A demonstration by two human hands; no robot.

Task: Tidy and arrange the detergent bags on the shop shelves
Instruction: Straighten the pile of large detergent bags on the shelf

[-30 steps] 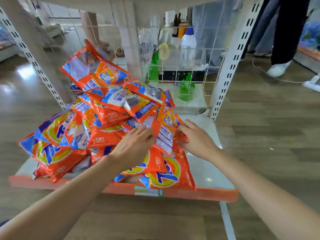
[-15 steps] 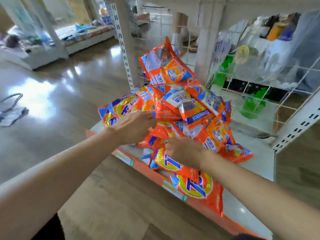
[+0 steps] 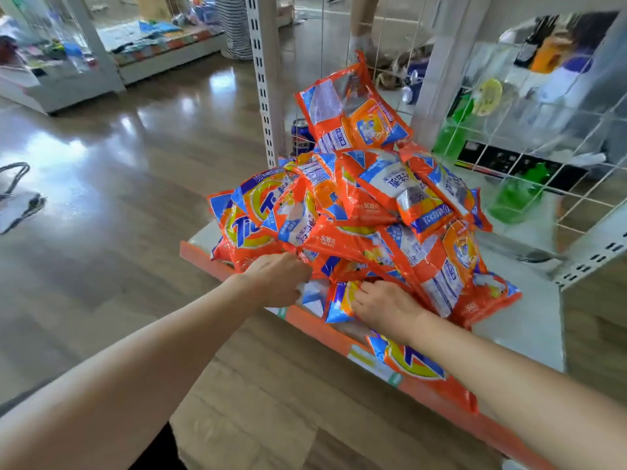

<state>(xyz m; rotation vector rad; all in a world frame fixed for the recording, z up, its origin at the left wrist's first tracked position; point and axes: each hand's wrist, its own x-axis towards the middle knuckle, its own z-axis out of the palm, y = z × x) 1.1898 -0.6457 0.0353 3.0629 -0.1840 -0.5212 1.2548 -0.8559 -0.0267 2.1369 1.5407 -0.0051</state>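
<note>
Bags (image 3: 366, 212) in a loose heap, centre frame, on the lowest shelf (image 3: 519, 320). No order to it: bags lie crossed over each other, some face up, some showing the printed back. One bag (image 3: 349, 106) stands on end at the top of the heap, upper centre, apparently leaning on the mesh behind; it looks held up only by the heap under it.

Left hand (image 3: 276, 278), centre frame, at the near left foot of the heap. Grip curled, fingertips pushed in under a bag edge; whether it is clamped on that bag or only pressing, cannot tell, fingers hidden.

Right hand (image 3: 383, 307), just right of the left, palm down on a low bag (image 3: 339, 301) at the shelf's front. Fingers spread and flat, grip apart, nothing pinched. Reads as a steadying press, so the lower layer stays put while the other hand works.

One bag (image 3: 417, 368) hangs over the shelf's orange front lip (image 3: 325, 329), lower right, partly under the right forearm. Likely to drop if the heap shifts.

Judgement: sorting barely begun. Both hands at the base suggests the bottom bags go first; risk is the top sliding forward.

Behind the mesh, right of frame, green bottles (image 3: 512, 198), blurred.
</note>
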